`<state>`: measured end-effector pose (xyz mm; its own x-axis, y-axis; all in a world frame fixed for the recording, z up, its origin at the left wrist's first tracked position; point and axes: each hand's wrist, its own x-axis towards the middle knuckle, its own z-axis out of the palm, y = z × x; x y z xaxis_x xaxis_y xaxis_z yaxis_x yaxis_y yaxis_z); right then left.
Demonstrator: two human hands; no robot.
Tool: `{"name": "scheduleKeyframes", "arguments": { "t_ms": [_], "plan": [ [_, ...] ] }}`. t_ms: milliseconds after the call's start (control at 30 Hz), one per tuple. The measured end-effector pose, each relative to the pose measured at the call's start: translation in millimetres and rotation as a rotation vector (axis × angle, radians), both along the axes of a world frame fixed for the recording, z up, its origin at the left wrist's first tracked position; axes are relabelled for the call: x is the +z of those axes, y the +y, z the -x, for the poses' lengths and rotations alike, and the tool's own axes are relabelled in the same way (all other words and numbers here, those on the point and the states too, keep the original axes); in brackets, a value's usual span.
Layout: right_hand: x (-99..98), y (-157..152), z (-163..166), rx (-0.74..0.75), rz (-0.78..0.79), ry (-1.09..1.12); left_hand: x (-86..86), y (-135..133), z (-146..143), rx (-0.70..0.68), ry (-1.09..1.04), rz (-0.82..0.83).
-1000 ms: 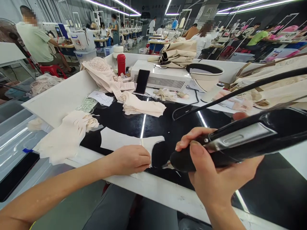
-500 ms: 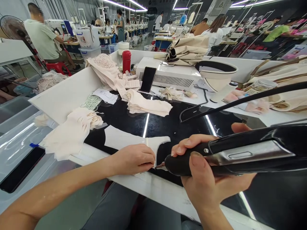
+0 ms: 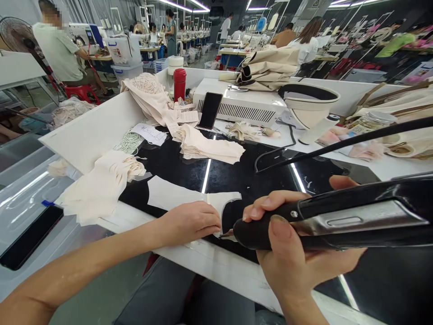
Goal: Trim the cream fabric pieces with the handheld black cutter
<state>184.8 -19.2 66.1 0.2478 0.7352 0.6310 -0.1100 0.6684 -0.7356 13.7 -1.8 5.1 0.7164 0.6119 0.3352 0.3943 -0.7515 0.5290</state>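
Note:
My left hand (image 3: 192, 220) is closed, with its fingertips pressed together at the lower right edge of a white cut fabric piece (image 3: 176, 194). The piece lies flat on the black glossy tabletop, and a narrow cream strip crosses it near its right end. My right hand (image 3: 287, 248) is wrapped around a bulky black hand-held tool (image 3: 324, 219) with a silver side strip; its exact kind is unclear. Past the tool's rounded end, a small metal tip (image 3: 229, 234) shows close to my left fingertips. What my left fingertips pinch is partly hidden.
Stacked cream fabric pieces (image 3: 209, 144) lie beyond, with another pile (image 3: 98, 189) at left. A phone (image 3: 210, 110) leans against a white vented box (image 3: 243, 106) beside a red flask (image 3: 179, 84). A black cable (image 3: 345, 143) arches over the right side. Co-workers sit at sewing machines behind.
The view has shifted very slightly. Both hands, the fabric piece and the black tool keep nearly the same places, with the left fingertips still at the fabric edge.

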Motion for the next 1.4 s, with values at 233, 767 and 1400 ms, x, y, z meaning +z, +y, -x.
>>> {"name": "scheduleKeyframes", "arguments": {
  "t_ms": [233, 767, 1400],
  "plan": [
    [-0.3, -1, 1, -0.008, 0.005, 0.003, -2.4, 1, -8, 0.061, 0.027, -0.121],
    [0.9, 0, 2, -0.003, 0.004, 0.013, -2.4, 3, 8, -0.114, 0.124, -0.265],
    [0.4, -1, 1, -0.017, 0.015, -0.012, -8.8, 3, 15, -0.130, 0.118, -0.562]
  ]
}}
